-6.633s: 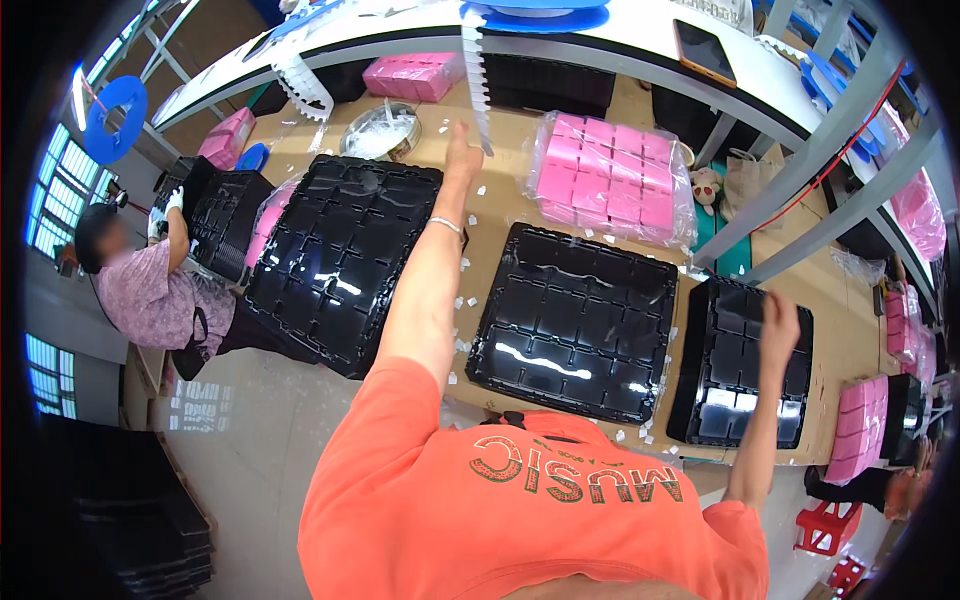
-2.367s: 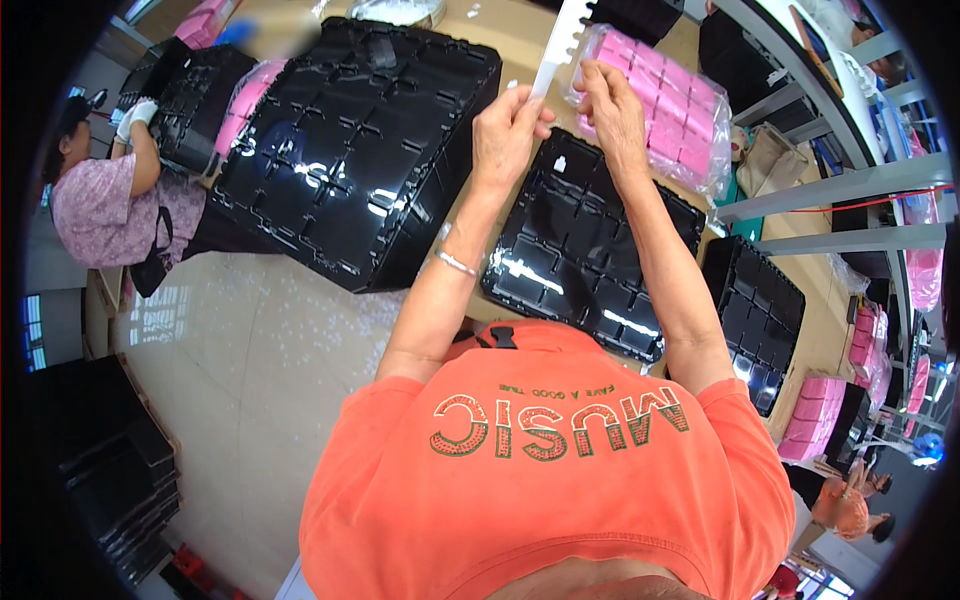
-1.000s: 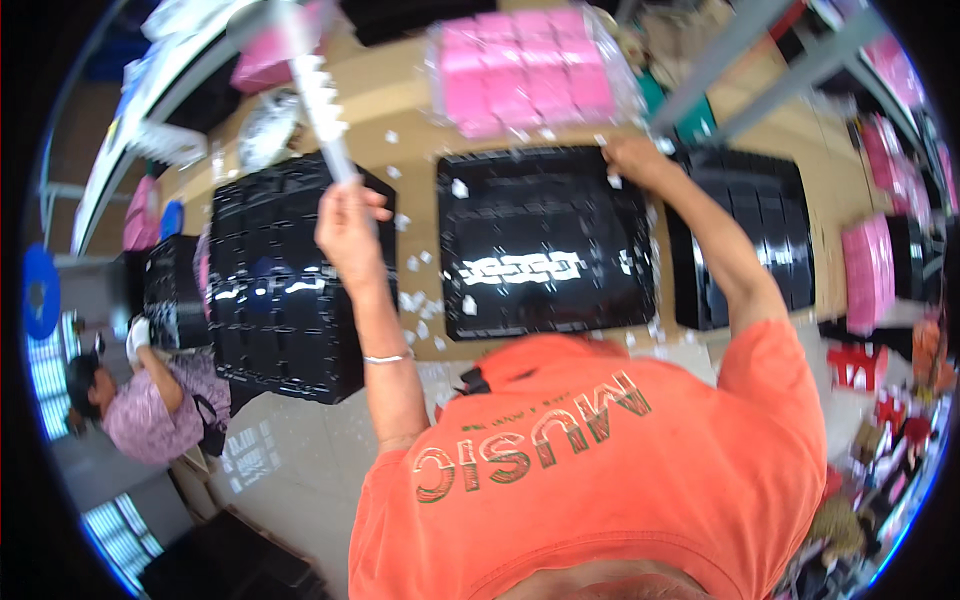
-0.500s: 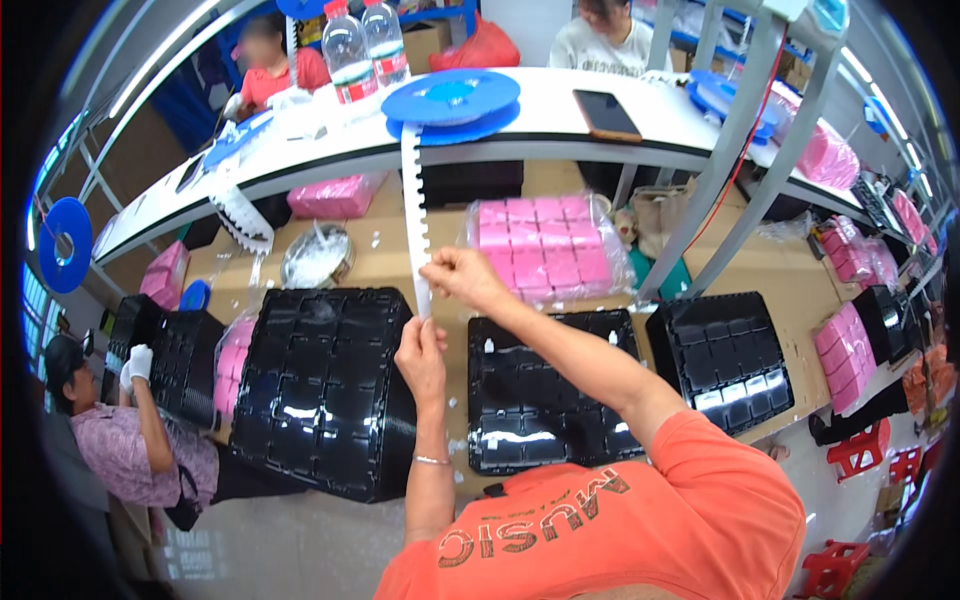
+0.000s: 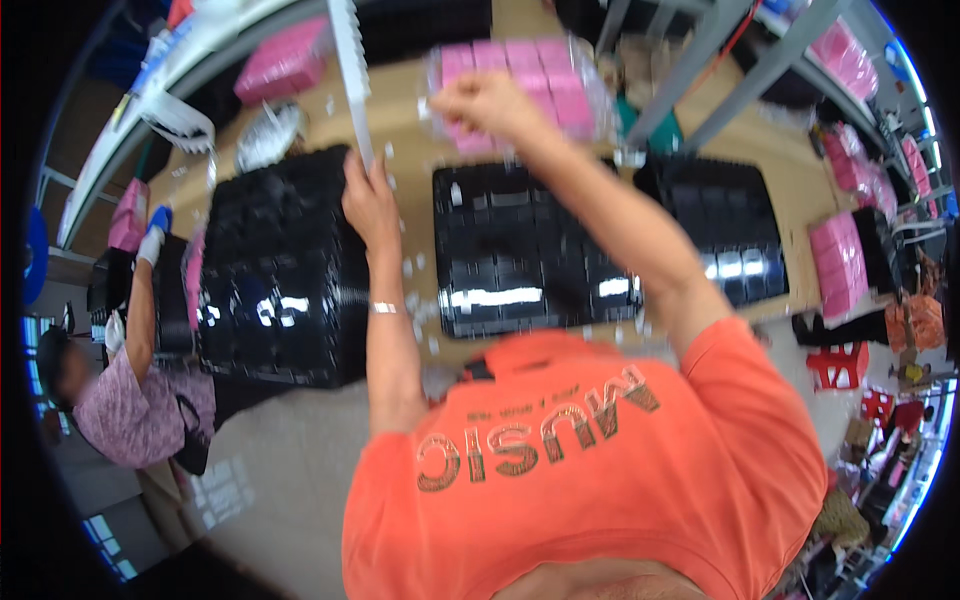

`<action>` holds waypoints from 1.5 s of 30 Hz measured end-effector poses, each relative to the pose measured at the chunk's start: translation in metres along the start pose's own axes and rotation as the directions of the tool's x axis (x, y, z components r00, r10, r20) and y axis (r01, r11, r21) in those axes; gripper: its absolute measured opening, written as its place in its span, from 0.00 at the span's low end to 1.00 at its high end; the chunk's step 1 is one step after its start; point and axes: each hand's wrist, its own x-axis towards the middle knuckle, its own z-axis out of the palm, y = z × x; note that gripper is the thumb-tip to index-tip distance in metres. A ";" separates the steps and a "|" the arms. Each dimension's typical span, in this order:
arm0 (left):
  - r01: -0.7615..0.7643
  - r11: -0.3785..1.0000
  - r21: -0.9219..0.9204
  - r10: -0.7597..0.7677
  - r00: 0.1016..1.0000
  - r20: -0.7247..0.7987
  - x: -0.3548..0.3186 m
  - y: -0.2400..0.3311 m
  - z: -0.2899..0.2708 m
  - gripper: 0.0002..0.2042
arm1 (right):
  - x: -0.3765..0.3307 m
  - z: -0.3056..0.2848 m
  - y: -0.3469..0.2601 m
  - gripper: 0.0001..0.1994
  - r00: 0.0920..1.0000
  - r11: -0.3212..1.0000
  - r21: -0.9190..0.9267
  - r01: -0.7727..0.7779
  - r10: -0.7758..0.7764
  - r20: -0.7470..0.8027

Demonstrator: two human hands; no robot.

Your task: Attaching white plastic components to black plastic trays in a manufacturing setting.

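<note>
A white label strip (image 5: 352,75) with toothed edges hangs down from the upper edge of the head view. Its lower end is pinched between the fingers of my left hand (image 5: 371,205). To the right, apart from the strip, my right hand (image 5: 490,105) is closed in a pinch, and whatever it may hold is too small to make out. It is over the near left corner of a plastic-wrapped pink tray pack (image 5: 545,75). Below it lies a black compartment tray (image 5: 500,235) with a small white piece (image 5: 456,194) at its upper left.
A tall stack of black trays (image 5: 270,260) stands left of my left forearm, and another black tray (image 5: 725,215) lies on the right. Grey metal posts (image 5: 690,75) rise behind it. At far left a person (image 5: 145,400) in white gloves reaches toward a blue reel (image 5: 161,218).
My view has tilted down, so the blue reel on the shelf is out of sight. My right hand has moved away from the strip to the right, while my left hand keeps hold of it.
</note>
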 end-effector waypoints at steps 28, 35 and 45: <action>-0.073 0.969 0.236 -0.030 0.914 0.406 -0.176 -0.019 -0.065 0.23 | -0.236 -0.134 0.158 0.12 0.957 0.663 -0.739 -0.119 0.276 0.094; 0.036 0.963 0.267 -0.181 0.822 0.539 -0.176 -0.023 -0.045 0.27 | -0.249 -0.127 0.169 0.10 0.956 0.705 -0.647 -0.292 0.242 -0.167; -0.097 0.987 0.127 0.027 0.885 0.464 -0.164 -0.022 -0.028 0.17 | -0.256 -0.123 0.156 0.06 0.966 0.728 -0.653 -0.208 0.048 -0.254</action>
